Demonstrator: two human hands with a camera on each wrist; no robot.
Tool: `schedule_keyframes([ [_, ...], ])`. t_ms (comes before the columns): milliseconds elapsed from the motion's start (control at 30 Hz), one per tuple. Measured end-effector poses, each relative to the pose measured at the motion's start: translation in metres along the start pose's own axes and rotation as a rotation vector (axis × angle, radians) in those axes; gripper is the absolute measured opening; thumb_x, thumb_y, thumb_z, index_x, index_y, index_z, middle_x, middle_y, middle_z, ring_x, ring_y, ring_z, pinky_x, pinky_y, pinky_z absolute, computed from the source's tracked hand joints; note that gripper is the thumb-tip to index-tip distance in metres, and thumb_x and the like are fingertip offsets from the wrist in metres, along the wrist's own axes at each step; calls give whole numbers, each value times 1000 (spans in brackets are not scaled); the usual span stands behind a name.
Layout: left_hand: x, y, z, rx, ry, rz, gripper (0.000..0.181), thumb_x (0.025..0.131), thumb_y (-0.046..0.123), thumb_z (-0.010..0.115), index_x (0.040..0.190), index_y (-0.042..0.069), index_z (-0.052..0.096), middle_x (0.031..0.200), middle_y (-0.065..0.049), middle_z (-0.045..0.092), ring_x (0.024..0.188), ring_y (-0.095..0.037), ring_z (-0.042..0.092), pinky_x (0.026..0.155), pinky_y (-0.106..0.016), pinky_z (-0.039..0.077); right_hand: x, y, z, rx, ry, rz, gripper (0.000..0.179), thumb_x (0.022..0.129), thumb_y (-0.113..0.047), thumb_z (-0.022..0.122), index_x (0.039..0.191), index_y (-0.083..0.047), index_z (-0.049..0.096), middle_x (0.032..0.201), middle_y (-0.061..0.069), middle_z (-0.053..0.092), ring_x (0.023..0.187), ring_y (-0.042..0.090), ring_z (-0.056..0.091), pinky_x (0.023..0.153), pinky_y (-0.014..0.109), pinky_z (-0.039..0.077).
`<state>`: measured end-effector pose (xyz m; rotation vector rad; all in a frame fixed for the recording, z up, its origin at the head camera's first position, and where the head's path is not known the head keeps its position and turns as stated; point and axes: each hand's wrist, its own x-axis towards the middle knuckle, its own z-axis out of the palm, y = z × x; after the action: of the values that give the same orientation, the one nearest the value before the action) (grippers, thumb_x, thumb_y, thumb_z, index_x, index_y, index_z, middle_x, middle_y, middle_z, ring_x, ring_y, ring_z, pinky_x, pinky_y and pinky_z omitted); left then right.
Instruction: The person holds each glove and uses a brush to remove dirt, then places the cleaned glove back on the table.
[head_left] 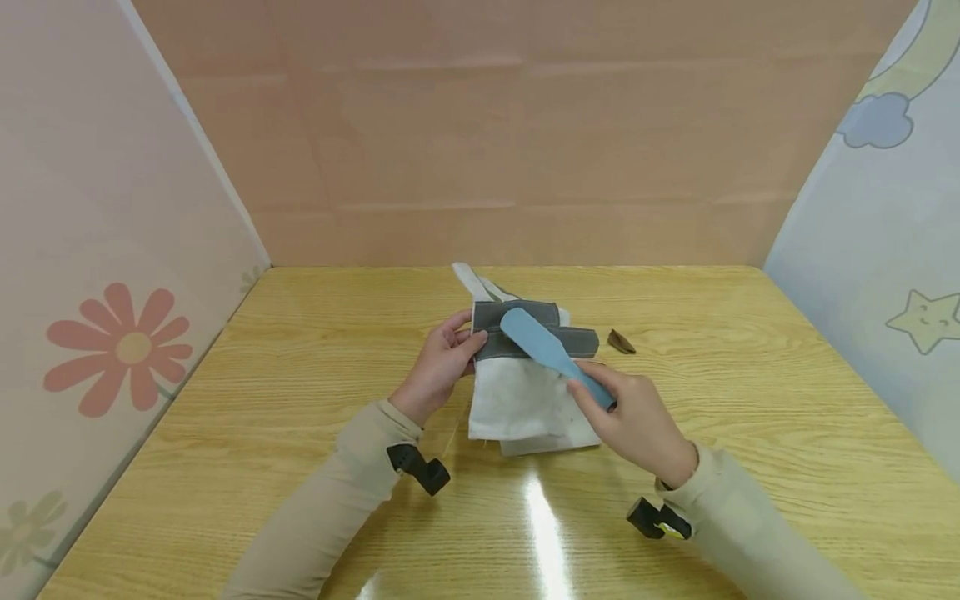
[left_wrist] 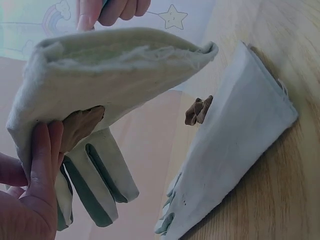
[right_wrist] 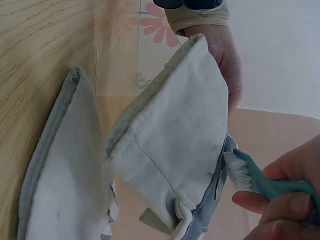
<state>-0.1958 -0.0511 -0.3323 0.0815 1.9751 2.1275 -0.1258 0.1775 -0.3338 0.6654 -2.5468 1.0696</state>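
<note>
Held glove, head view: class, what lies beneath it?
The near edge of a second glove shows on the table; the held glove hides much of the rest.

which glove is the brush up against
The raised glove, gripped by the left hand; the other glove lies on the table.

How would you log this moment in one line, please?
left hand: grips raised glove | right hand: holds blue brush, bristles facing glove | second glove: on table
</note>
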Motion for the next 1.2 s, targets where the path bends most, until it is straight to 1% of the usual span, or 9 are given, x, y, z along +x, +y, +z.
schedule_keyframes([
  [67, 0, 0, -1, 0, 1, 3, 38, 98, 6, 45, 136, 10, 45, 118, -24, 60, 74, -3, 64, 66, -20, 53, -1, 1, -2, -10, 6, 6, 24, 90, -5, 58, 112, 1, 64, 50, -9, 38, 40, -12, 18, 36, 15, 26],
  [233, 1, -1, -4, 5, -1, 9, 37, 98, 6, 44, 135, 10, 46, 120, -25, 60, 76, -3, 65, 68, -21, 53, -2, 3, -5, -21, 13, 31, 22, 91, -7, 57, 111, -1, 65, 49, -9, 39, 40, -10, 21, 36, 17, 27],
  [533, 2, -3, -3, 2, -6, 6, 37, 98, 6, 45, 135, 10, 47, 118, -25, 61, 74, -3, 64, 65, -20, 53, -2, 0, -3, 31, 40, 31, 22, 92, -7, 56, 112, -1, 64, 53, -5, 48, 37, -7, 26, 35, 18, 29],
  [667, 2, -3, -2, -12, -5, 3, 38, 97, 6, 46, 135, 10, 46, 116, -23, 62, 73, -2, 64, 64, -20, 52, -2, -1, 0, 34, 16, 24, 25, 92, -7, 56, 115, 1, 63, 52, -7, 44, 38, -9, 21, 36, 18, 28],
  [800, 1, -1, -2, -21, -3, 13, 38, 97, 6, 45, 135, 10, 46, 117, -23, 62, 74, -3, 64, 65, -20, 52, -2, 0, -1, 14, 8, 36, 27, 92, -7, 57, 116, 2, 63, 52, -7, 44, 39, -10, 21, 36, 18, 28],
  [900, -1, 0, -3, -25, 6, 24, 38, 97, 6, 45, 136, 9, 46, 117, -23, 62, 74, -3, 64, 65, -20, 52, -3, 2, -3, 3, 10, 43, 25, 92, -8, 56, 114, 2, 64, 51, -7, 43, 39, -10, 22, 36, 18, 29],
  [1067, -2, 1, -3, -24, 12, 28, 40, 97, 5, 45, 137, 8, 44, 115, -23, 62, 73, -3, 64, 64, -20, 52, -4, 6, -6, -5, 13, 38, 23, 92, -7, 56, 111, 1, 65, 48, -10, 35, 40, -10, 20, 36, 17, 27],
  [1200, -2, 1, -4, -21, 11, 23, 40, 97, 6, 46, 137, 8, 43, 116, -23, 62, 73, -3, 64, 65, -19, 52, -3, 4, -8, 2, 34, 45, 23, 92, -8, 56, 112, 1, 65, 48, -10, 37, 38, -8, 21, 35, 17, 26],
])
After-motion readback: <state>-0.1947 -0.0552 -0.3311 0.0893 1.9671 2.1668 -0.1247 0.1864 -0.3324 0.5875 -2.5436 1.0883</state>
